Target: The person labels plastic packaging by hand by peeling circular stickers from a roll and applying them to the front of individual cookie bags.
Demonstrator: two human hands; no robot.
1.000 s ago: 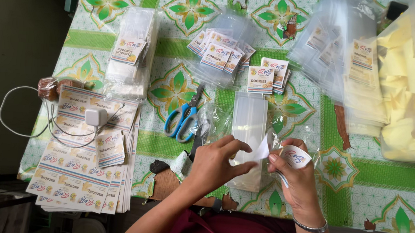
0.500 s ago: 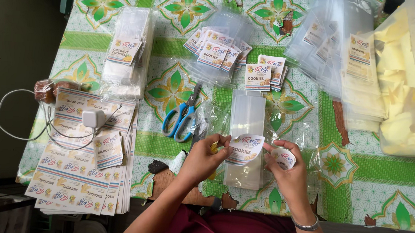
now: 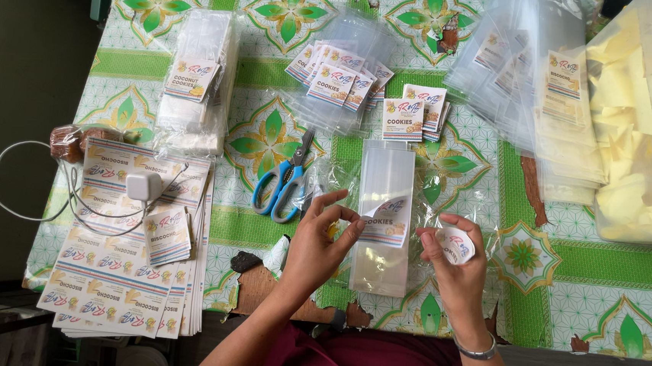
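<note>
My left hand [image 3: 320, 240] pinches the left edge of a printed sticker label [image 3: 384, 224] and holds it on a clear plastic bag [image 3: 386, 181] that lies flat on the table. My right hand [image 3: 454, 264] grips a curled piece of white backing paper [image 3: 455, 243] just right of the bag. The bag runs lengthwise away from me, between my two hands. The label's upper corner is still lifted and curled.
Blue-handled scissors [image 3: 284, 182] lie left of the bag. Label sheets [image 3: 126, 253] with a white charger and cable [image 3: 142, 187] are stacked at the left. Loose labels [image 3: 341, 77], stacks of clear bags [image 3: 195, 82] and a tub of yellow pieces [image 3: 643, 136] fill the far side.
The label has come down from the air onto the clear bag. My right hand has pulled away to the right with the backing paper.
</note>
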